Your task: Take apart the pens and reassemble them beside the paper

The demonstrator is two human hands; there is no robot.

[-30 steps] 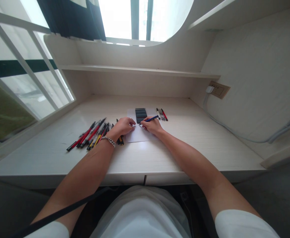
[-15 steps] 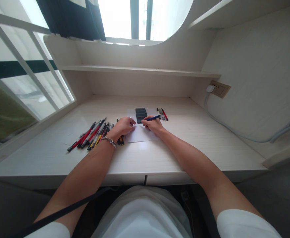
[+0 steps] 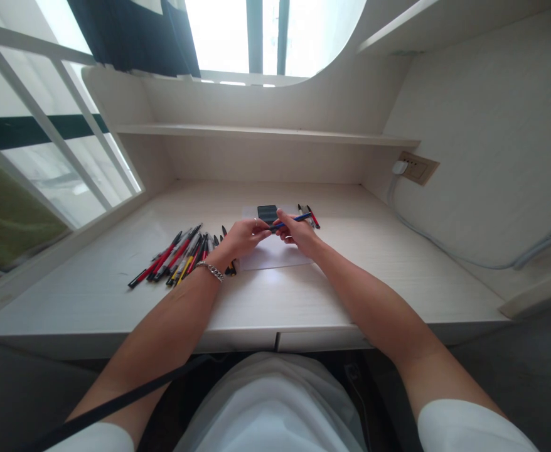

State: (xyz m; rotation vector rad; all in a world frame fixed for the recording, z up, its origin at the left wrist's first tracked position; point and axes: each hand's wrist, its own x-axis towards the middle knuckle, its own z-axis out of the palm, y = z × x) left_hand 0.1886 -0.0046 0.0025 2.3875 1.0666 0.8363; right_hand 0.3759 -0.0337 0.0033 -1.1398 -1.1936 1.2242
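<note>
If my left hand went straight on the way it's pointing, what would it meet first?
Likely the blue pen, whose end meets or nearly meets the left hand, then the right hand holding it; depth is unclear.

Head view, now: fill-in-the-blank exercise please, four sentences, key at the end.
1. The right hand holds a blue ____.
2. The bracelet is ____ in colour.
3. The paper is ____ in colour.
4. The larger pen pile lies to the ____ of the paper.

Missing words: pen; silver; white; left.
</note>
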